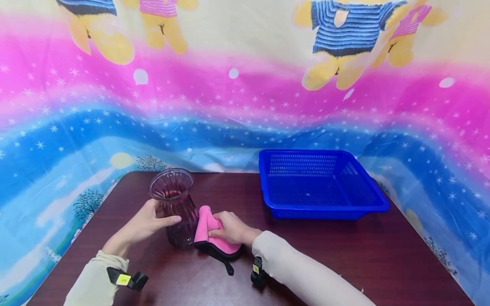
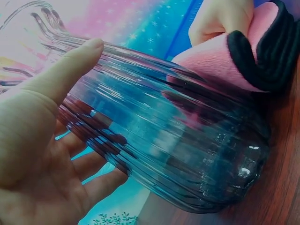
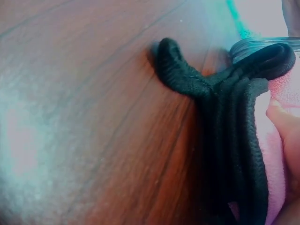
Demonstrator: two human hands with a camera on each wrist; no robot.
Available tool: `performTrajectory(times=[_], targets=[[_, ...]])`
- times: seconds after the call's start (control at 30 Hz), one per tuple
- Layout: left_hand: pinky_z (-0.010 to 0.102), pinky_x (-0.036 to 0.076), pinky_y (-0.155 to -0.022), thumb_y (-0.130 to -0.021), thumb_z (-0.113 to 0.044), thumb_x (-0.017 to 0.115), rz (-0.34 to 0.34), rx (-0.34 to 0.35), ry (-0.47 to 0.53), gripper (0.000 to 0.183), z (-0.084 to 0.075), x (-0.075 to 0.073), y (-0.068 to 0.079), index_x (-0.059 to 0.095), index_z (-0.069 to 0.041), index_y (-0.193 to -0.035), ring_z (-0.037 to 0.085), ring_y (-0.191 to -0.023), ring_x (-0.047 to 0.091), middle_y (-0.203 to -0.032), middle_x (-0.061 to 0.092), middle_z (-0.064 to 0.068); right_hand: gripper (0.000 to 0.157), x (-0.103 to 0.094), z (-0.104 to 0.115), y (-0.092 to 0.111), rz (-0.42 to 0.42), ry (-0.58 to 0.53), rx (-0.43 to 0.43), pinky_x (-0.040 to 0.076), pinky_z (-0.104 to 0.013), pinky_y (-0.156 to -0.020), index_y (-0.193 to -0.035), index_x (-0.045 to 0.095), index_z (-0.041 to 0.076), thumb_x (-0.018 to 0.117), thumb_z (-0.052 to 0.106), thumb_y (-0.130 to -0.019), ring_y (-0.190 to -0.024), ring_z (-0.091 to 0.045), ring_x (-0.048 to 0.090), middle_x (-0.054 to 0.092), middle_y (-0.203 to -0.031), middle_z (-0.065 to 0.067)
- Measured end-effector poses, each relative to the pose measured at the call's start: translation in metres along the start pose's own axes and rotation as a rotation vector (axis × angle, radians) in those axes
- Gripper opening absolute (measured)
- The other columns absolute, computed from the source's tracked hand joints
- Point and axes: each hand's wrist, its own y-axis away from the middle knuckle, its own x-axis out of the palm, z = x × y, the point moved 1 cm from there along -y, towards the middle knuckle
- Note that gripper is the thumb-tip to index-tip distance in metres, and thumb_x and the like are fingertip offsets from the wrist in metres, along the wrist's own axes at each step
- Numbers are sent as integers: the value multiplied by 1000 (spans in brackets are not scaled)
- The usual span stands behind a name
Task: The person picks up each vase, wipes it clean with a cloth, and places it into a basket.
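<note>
A purple-tinted, ribbed glass vase [image 1: 180,216] with a flared rim stands on the table, left of the middle. My left hand [image 1: 147,219] grips it below the neck, thumb on the near side and fingers round the far side, as the left wrist view also shows on the vase [image 2: 154,126]. In my right hand [image 1: 231,229] is a folded pink cloth [image 1: 220,242] with black edging and a small black loop. The cloth lies against the right side of the vase, and in the right wrist view its layered black edge [image 3: 234,150] is close over the tabletop.
A blue plastic basket [image 1: 325,208] with perforated walls sits at the back right of the dark wooden table [image 1: 344,255]. Behind the table hangs a colourful printed backdrop [image 1: 229,106] with bears and snowflakes. Each wrist carries a black camera strap.
</note>
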Motion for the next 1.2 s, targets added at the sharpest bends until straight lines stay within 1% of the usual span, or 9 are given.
performTrajectory(times=[0.17,0.3,0.43,0.6,0.9,1.2], targets=[[15,50,-88,-86,-15,72,-4,3,9,59,2,0,0,44,0,-135,-12,-105,56,-131,56,23,14,-2,3,-1,-13,-78,0,40,-14,-58,-93,68,14,72,25,-86,-64,-4,47,49,-65,9],[14,50,-89,-86,-16,72,-11,2,9,58,2,1,-1,45,-1,-135,-12,-105,56,-131,56,22,10,-5,6,-4,-38,-93,-28,40,-14,-60,-94,67,14,68,20,-87,-68,-4,48,49,-67,9],[14,50,-89,-87,-16,72,-3,0,29,59,1,1,-1,43,-1,-136,-12,-106,56,-132,55,23,9,-9,10,-5,-63,-118,-57,40,-14,-63,-96,65,12,66,17,-88,-72,-5,49,49,-70,7],[14,51,-87,-87,-14,71,18,1,55,59,0,2,1,42,1,-137,-10,-104,59,-131,55,25,10,-14,18,-7,-81,-178,-71,42,-14,-61,-98,64,11,65,16,-89,-70,-3,49,50,-71,6],[13,51,-87,-87,-15,71,16,5,43,58,-2,3,1,43,0,-136,-9,-104,59,-130,56,24,10,-32,36,-12,-130,-273,-100,45,-14,-61,-99,64,12,64,15,-89,-70,-3,52,55,-74,4],[16,53,-86,-87,-11,71,18,33,40,56,0,3,1,44,2,-134,-6,-101,61,-126,57,22,8,-48,49,-17,-164,-298,-154,45,-15,-59,-97,63,11,64,14,-89,-68,-3,52,56,-74,3]])
